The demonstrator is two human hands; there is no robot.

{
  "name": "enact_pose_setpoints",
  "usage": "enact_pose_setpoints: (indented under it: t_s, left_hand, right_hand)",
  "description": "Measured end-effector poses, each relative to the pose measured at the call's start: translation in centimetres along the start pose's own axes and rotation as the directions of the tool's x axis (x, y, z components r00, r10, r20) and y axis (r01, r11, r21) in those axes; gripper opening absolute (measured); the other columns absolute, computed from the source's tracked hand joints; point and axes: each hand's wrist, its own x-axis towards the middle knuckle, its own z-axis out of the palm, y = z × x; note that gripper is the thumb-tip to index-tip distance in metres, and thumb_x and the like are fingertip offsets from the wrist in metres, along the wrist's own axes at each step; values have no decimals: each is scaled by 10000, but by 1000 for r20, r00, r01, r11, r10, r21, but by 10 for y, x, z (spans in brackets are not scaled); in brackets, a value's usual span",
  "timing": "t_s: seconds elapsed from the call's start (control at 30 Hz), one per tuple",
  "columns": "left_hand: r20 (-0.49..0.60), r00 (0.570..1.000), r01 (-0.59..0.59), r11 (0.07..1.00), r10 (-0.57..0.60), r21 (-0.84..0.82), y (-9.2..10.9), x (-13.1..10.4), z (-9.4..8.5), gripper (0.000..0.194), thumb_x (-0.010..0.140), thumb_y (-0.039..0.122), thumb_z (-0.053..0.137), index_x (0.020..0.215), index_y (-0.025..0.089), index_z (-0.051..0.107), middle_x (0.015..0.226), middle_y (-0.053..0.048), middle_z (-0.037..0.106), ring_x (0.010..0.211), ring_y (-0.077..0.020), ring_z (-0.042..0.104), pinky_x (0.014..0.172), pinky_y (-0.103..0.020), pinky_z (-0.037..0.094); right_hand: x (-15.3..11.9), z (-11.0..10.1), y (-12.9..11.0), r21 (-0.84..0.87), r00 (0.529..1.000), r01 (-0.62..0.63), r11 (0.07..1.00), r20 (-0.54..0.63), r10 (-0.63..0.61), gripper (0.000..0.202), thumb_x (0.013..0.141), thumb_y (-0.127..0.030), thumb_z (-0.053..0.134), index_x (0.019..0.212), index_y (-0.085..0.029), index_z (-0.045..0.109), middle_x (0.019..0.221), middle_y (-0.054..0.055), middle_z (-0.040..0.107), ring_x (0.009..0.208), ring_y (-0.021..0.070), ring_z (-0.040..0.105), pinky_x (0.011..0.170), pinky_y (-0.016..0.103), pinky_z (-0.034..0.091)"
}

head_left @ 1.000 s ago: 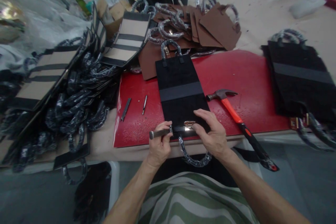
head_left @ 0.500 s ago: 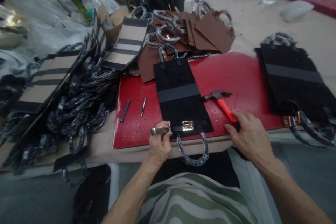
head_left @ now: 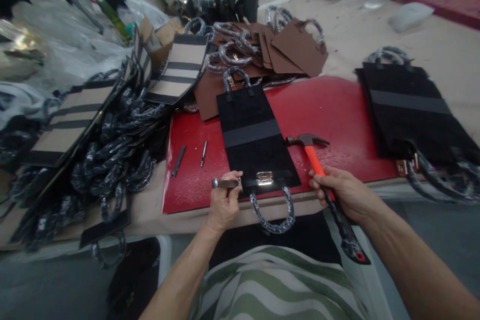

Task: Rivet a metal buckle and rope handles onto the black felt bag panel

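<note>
A black bag panel (head_left: 251, 135) lies flat in front of me, a plastic-wrapped handle at each end. Near its close edge sits a shiny metal clasp (head_left: 264, 178). My left hand (head_left: 224, 206) pinches a short metal punch (head_left: 225, 183) at the panel's lower left corner; the punch points sideways. On the right, my right hand (head_left: 339, 190) is wrapped around the orange and black handle of a claw hammer (head_left: 314, 157). The hammer's head is beside the panel's right edge, over the red board (head_left: 337, 110).
Two slim metal tools, a dark bar (head_left: 179, 161) and a thin rod (head_left: 203, 153), lie on the board's left. Wrapped black panels (head_left: 112, 125) pile up at left, brown panels (head_left: 296, 50) behind. More black panels (head_left: 408, 105) are stacked at right.
My right hand has closed around the hammer's handle, and the handle's black end now shows below the hand. My left hand still holds the punch at the panel's corner.
</note>
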Motion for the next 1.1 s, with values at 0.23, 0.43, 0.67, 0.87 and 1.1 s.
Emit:
enact_pose_setpoints:
  t_s: [0.23, 0.43, 0.67, 0.87, 1.1]
  left_hand:
    - [-26, 998, -55, 996, 57, 73, 4, 0, 4, 143, 927, 125, 524, 1046, 190, 569, 1080, -99, 715, 1037, -202, 692, 897, -354, 579]
    - [-113, 991, -63, 995, 72, 80, 2, -10, 10, 115, 943, 144, 518, 1039, 185, 566, 1083, -112, 703, 1032, -203, 688, 896, -369, 581]
    - [-117, 992, -40, 996, 50, 85, 2, -11, 9, 128, 941, 127, 523, 1051, 182, 558, 1086, -118, 703, 1029, -201, 684, 882, -370, 582]
    - [-24, 999, -42, 997, 44, 68, 5, -2, 4, 130, 940, 139, 521, 1051, 186, 570, 1077, -110, 716, 1017, -199, 699, 868, -350, 592]
    - [-110, 993, -18, 991, 33, 132, 9, -8, 9, 98, 947, 145, 516, 1025, 183, 562, 1065, -117, 708, 1008, -201, 693, 843, -352, 591]
  right_hand:
    - [-1, 3, 5, 267, 988, -153, 952, 23, 152, 151, 778, -285, 681, 829, -158, 617, 607, -34, 486, 422, 67, 418, 351, 170, 377]
    - [-3, 6, 7, 233, 994, -95, 968, -38, 106, 160, 783, -304, 683, 800, -164, 607, 564, -52, 453, 379, 54, 358, 313, 157, 320]
    - [-2, 3, 15, 241, 997, -66, 968, -15, 71, 289, 687, -365, 786, 808, -167, 615, 566, -53, 472, 391, 55, 379, 324, 158, 330]
    - [0, 1, 15, 257, 997, -69, 964, -12, 74, 307, 667, -364, 810, 798, -172, 609, 583, -49, 485, 396, 48, 381, 329, 151, 325]
    - [2, 2, 15, 280, 996, -87, 956, -1, 91, 397, 605, -400, 871, 811, -177, 616, 570, -60, 481, 399, 47, 378, 327, 153, 331]
